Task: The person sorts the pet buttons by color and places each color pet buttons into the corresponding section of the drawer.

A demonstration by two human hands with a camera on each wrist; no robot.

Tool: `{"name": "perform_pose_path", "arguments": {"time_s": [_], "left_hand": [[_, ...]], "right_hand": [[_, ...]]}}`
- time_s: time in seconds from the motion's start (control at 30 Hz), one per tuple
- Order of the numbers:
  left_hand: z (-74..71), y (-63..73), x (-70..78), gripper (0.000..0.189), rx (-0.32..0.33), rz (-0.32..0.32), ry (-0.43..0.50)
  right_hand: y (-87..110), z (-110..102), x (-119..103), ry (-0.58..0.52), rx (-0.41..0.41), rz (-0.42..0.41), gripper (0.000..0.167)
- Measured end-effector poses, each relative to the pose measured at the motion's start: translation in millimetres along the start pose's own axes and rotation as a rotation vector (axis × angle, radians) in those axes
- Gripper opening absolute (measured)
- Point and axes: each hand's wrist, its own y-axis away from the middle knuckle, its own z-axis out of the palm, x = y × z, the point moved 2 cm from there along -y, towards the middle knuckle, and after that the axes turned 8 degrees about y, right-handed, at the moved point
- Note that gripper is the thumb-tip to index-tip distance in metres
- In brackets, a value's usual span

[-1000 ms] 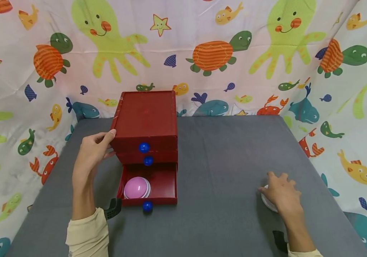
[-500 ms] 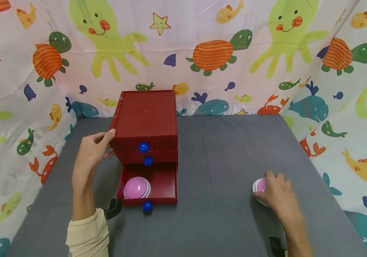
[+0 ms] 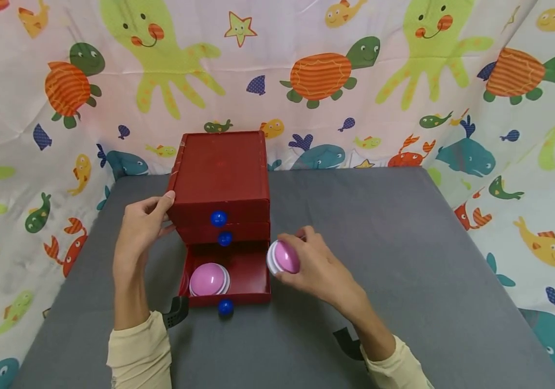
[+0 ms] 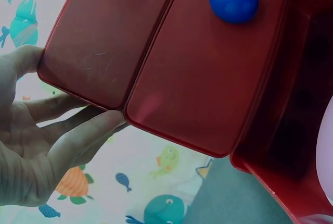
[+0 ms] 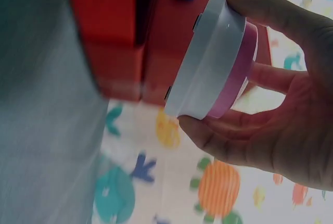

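Note:
A small red drawer box [image 3: 223, 167] with blue knobs stands on the grey table, its lowest drawer [image 3: 253, 275] pulled out. At its left side is my left hand [image 3: 141, 227]: the thumb touches the top edge, and the fairly straight fingers rest against the side, as the left wrist view [image 4: 47, 135] of that hand also shows. My right hand [image 3: 321, 270] grips a round pink-domed button with a white base [image 3: 283, 257], tilted on its side, just right of the open drawer. In the right wrist view, thumb and fingers pinch the button's white rim [image 5: 205, 62]. A similar pink-domed button [image 3: 207, 279] sits in the drawer's left part.
The upper two drawers are closed, with blue knobs [image 3: 219, 218] in front. The lowest drawer's blue knob [image 3: 226, 307] projects forward. Behind and beside the grey table [image 3: 355, 216] hangs a sea-animal cloth [image 3: 258, 54].
My right hand has picked up the pink-domed button from the table's right side and carried it left, beside the drawer. My left hand has stayed at the box.

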Motion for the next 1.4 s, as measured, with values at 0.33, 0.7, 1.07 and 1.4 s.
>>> {"name": "perform_pose_path", "arguments": {"time_s": [0.33,0.7,1.07,1.4], "left_hand": [[0.7,-4.0,-0.5,0.070,-0.011,0.032,0.030],[1.1,0.9,-6.3,0.070,-0.024,0.035,0.036],[0.0,-3.1,1.9,0.068,-0.025,0.073,0.043],[-3.6,-3.5,-4.9,0.071,-0.034,0.046,0.035]], "right_hand": [[-38.6,50,-44,0.233,-0.110,-0.212,0.071],[-53.5,96,-56,0.600,-0.218,-0.206,0.027],[-35.3,85,-56,0.522,0.142,-0.326,0.033],[15.3,118,-81,0.528,0.151,-0.579,0.007]]}}
